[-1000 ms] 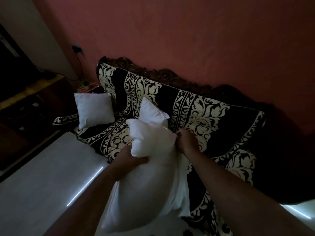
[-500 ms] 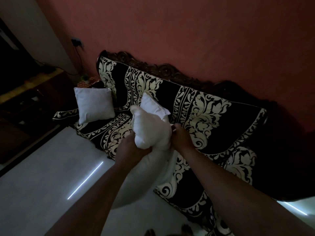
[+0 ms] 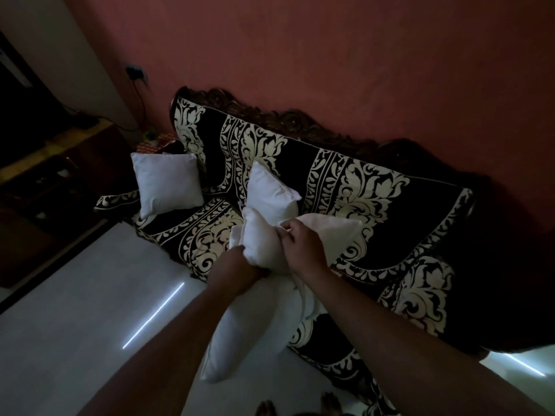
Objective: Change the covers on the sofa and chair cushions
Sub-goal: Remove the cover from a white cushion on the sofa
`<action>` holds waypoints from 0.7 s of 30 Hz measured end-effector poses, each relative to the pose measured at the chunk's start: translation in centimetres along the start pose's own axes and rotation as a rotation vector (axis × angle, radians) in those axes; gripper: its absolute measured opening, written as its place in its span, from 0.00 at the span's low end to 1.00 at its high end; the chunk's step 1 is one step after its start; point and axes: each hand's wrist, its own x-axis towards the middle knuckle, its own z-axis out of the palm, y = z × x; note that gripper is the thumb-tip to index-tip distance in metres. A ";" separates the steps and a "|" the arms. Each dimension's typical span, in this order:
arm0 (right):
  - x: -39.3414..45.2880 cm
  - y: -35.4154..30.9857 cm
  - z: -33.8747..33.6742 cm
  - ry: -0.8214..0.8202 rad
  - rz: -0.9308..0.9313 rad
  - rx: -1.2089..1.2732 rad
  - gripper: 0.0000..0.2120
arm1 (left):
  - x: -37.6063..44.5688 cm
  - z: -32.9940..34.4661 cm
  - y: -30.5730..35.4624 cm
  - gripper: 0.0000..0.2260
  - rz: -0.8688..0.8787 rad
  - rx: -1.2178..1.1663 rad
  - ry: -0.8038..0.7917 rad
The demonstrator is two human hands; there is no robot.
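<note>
Here the white cushion (image 3: 258,250) is held up in front of the sofa (image 3: 375,211), its bulk hanging toward the floor (image 3: 75,310) between the two forearms. The left hand (image 3: 240,267) clenches round the cushion's pinched middle from below. The right hand (image 3: 303,250) pinches a loose white cover (image 3: 333,235) at the cushion's top, and that fabric fans out to the right over the sofa seat. The bunched top of the held cushion hides the lower corner of a second white cushion (image 3: 270,193) leaning on the backrest just behind it. A third white cushion (image 3: 168,183) stands upright at the sofa's left end, well apart from the hands. The sofa wears a black throw with cream leaf patterns and backs onto a red wall (image 3: 330,55). A dark cabinet (image 3: 45,175) stands left of the sofa. Toes (image 3: 267,408) show at the bottom edge.
</note>
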 end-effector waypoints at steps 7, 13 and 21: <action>-1.7 2.3 -1.6 0.069 -0.016 0.056 0.18 | -0.9 -2.2 0.3 0.14 -0.012 -0.966 0.272; -5.4 3.0 1.2 -0.080 0.093 -0.075 0.17 | -1.0 -1.9 1.8 0.11 -0.119 -1.051 0.617; -5.9 -1.5 1.9 -0.130 -0.026 -0.021 0.14 | 0.9 -2.3 1.8 0.21 -0.403 -0.844 0.779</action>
